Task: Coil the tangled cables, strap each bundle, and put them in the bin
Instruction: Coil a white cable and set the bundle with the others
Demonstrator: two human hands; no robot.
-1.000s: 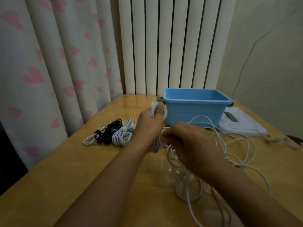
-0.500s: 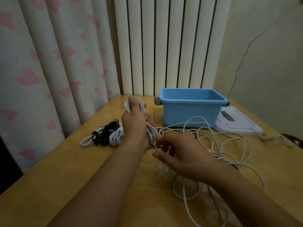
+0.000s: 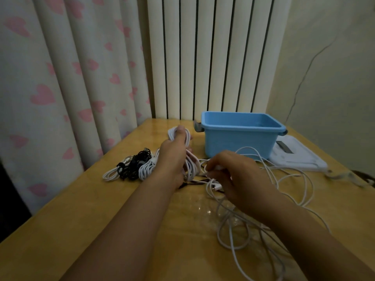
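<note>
My left hand (image 3: 174, 157) grips a coil of white cable (image 3: 190, 163), with loops sticking out above and below my fist. My right hand (image 3: 235, 175) pinches the same cable's loose run close beside the coil. The rest of the white cable (image 3: 292, 191) sprawls in tangled loops over the table to the right and toward me. A blue bin (image 3: 239, 136) stands behind my hands. Left of my left hand lie a black bundle (image 3: 134, 165) and white bundles (image 3: 147, 169).
The wooden table (image 3: 101, 220) ends at a heart-print curtain (image 3: 60, 88) on the left and a radiator (image 3: 209, 57) behind. A white flat device (image 3: 296, 157) lies right of the bin. Thin dark straps (image 3: 194, 182) lie under my hands.
My left hand has stayed upright with the coil, while my right hand moved up to the coil, drawing more of the loose cable in. The view shifted slightly.
</note>
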